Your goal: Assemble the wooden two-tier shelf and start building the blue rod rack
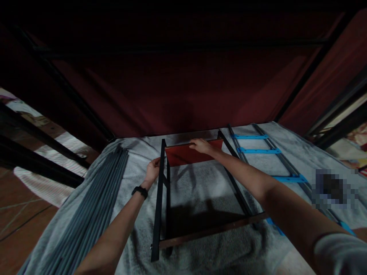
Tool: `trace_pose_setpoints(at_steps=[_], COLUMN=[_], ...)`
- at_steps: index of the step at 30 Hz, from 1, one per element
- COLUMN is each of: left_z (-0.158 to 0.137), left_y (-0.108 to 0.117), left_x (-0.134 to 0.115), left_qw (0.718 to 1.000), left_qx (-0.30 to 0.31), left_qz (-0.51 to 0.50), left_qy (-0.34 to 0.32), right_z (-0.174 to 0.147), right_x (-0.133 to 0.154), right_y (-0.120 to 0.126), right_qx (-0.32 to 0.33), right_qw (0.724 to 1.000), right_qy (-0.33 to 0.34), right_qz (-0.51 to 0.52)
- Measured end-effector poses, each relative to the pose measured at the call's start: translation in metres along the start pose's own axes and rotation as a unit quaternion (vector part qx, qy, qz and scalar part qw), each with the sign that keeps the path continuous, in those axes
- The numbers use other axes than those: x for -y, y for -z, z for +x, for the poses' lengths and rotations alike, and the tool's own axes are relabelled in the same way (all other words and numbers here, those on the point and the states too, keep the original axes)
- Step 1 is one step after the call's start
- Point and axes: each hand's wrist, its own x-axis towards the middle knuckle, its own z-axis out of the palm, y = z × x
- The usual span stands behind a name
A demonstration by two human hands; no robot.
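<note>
A black metal frame (158,202) stands on a grey blanket (200,187), with an orange-red board (180,156) between its far ends and a brown board edge (212,231) across its near end. My right hand (201,146) lies over the board's upper edge, its fingers curled round it. On the outer side of the frame's left bar, near its far end, is my left hand (153,169). Its fingers are drawn together against the bar. Whatever they may hold there is hidden. A black watch (140,191) is on my left wrist.
Grey tubes (94,206) lie in a bundle to the left. At the right rests a ladder-like rack of grey tubes with blue crosspieces (259,151). A blurred dark object (332,188) is beside it. Behind rises a dark red panel (183,91) with black bars.
</note>
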Motion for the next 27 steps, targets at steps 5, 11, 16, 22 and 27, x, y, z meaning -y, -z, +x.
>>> trace_pose_setpoints(at_steps=[5,11,16,22,27], left_z=[-0.022,-0.060,-0.077,-0.090,-0.096], left_y=[0.016,0.036,0.053,0.071,0.079], left_x=[0.003,0.025,0.037,0.043,0.042], left_qw=[0.999,0.997,0.993,0.974,0.965], left_qx=[-0.018,-0.039,-0.084,-0.112,-0.092], left_qz=[-0.032,-0.022,0.078,0.195,0.245], left_qy=[0.020,0.056,0.016,0.002,-0.008], right_z=[-0.003,-0.008,-0.013,-0.013,-0.010], right_x=[0.000,-0.001,-0.001,-0.003,-0.006], right_y=[-0.003,-0.005,-0.006,-0.009,-0.012], right_qx=[-0.012,-0.028,-0.032,-0.047,-0.051], right_qw=[0.999,0.999,0.998,0.996,0.996], right_qy=[0.018,0.040,0.046,0.055,0.061], right_qz=[-0.029,-0.024,-0.029,-0.044,-0.050])
